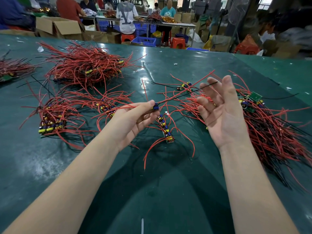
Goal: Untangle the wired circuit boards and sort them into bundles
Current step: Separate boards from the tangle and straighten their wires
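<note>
Red and black wires covered much of the green bench (168, 191) in front of you. Your left hand (135, 120) pinched one small wired circuit board (155, 105) by its blue and yellow components, thumb and fingertips curled round it, and held it just above the bench. From that board, one red wire and one black wire (194, 90) ran up and to the right. The black wire passed across the fingers of your right hand (221, 112), which was raised palm up with its fingers spread and loosely bent, gripping nothing.

Just below the held board lay a short row of boards (164, 129) with loose red leads. To the right of the held board sat a large tangled heap (270, 125) of red and black wires and green boards. To its left lay a sorted bundle (52, 120), with a bigger pile (84, 66) further left and beyond.

Judging from its size, the board was very light and rigid, while its leads were thin, springy and likely to snag on neighbours. The component body or board edge looked the safest place to hold; pulling on a wire could strain its solder joint. Drawing each lead out slowly along its length would probably free it best.
</note>
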Demonstrator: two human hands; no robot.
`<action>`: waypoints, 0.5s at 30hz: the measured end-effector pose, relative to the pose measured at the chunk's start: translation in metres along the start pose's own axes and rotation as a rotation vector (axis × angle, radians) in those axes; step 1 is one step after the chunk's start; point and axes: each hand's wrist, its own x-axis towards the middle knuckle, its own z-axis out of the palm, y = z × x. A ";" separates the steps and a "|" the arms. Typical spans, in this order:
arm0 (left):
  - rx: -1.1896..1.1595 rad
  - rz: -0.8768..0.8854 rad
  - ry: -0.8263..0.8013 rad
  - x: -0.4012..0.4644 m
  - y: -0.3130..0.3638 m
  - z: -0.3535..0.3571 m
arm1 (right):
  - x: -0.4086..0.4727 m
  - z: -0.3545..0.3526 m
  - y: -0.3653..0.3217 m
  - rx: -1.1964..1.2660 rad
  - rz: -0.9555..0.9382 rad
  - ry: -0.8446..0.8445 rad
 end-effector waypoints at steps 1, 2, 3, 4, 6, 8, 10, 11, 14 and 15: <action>-0.006 0.001 0.003 0.000 0.000 0.000 | 0.000 0.000 0.001 -0.006 -0.001 0.005; -0.014 0.002 0.008 0.000 0.000 0.000 | 0.000 0.001 0.002 -0.020 -0.004 0.012; -0.023 0.003 0.016 0.000 0.000 0.000 | 0.001 0.001 0.004 -0.045 -0.005 0.021; -0.030 0.007 0.024 0.000 0.000 0.000 | 0.001 0.002 0.006 -0.079 0.002 0.029; -0.030 0.030 0.037 0.000 -0.001 0.002 | 0.002 0.002 0.010 -0.157 0.056 0.038; -0.034 0.063 0.039 0.000 -0.001 0.003 | 0.002 0.001 0.014 -0.242 0.168 0.011; -0.039 0.085 0.045 -0.001 -0.002 0.005 | 0.000 0.003 0.020 -0.323 0.295 -0.085; -0.035 0.085 0.045 -0.001 -0.003 0.005 | -0.002 0.005 0.024 -0.339 0.337 -0.149; 0.057 0.062 0.008 -0.003 -0.006 0.006 | -0.006 0.012 0.034 -0.312 0.335 -0.267; 0.095 0.055 -0.006 -0.004 -0.007 0.006 | -0.007 0.014 0.035 -0.302 0.310 -0.272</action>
